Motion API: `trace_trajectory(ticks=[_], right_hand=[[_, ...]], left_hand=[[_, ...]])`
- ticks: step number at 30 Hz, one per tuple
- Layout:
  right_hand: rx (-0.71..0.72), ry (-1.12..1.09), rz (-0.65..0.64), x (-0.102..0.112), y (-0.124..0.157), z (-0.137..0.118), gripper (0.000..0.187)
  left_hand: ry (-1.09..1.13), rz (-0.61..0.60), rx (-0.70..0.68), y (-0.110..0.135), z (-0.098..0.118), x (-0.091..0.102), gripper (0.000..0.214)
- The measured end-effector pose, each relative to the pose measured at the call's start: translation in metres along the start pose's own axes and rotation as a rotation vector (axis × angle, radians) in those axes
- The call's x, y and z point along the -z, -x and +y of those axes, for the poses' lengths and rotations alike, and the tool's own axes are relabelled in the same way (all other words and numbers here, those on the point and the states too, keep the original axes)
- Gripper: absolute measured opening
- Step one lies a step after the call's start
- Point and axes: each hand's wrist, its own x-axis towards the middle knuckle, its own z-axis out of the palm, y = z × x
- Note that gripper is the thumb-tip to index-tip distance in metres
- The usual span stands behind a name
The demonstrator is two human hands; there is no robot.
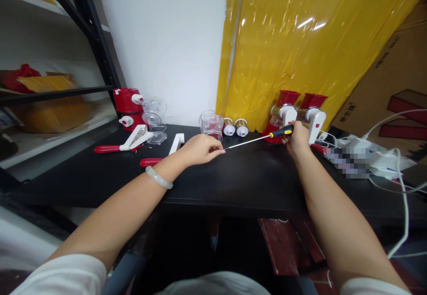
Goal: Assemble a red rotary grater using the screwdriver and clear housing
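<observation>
while two red-and-white plastic graters [289,113] stand apparently assembled and red-handled white cranks [125,145] lie unattached, seemingly unfinished, the right hand [298,138] grips a black-and-yellow-handled screwdriver [280,131] over the black table [250,177], its tip at the left hand [203,149], whose fingertips pinch together, contents indiscernible.

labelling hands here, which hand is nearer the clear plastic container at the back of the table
Left. The left hand is just in front of the clear plastic container; the right hand is well off to its right, gripping the screwdriver.
</observation>
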Motion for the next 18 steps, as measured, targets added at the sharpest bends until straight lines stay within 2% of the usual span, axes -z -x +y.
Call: trace_trajectory(ticks=[3, 9, 18], right_hand=[[-0.038, -0.035, 0.050, 0.0002, 0.0001, 0.0001, 0.024], [-0.007, -0.062, 0.024, 0.0015, -0.0013, 0.0016, 0.030], [-0.060, -0.077, 0.077, -0.0006, -0.0024, 0.0004, 0.027]], left_hand=[[0.030, 0.003, -0.005, -0.0003, 0.0001, 0.0005, 0.026], [0.056, 0.007, -0.002, -0.0007, 0.0000, 0.0007, 0.024], [0.057, -0.004, 0.006, -0.0010, 0.0007, 0.0011, 0.026]])
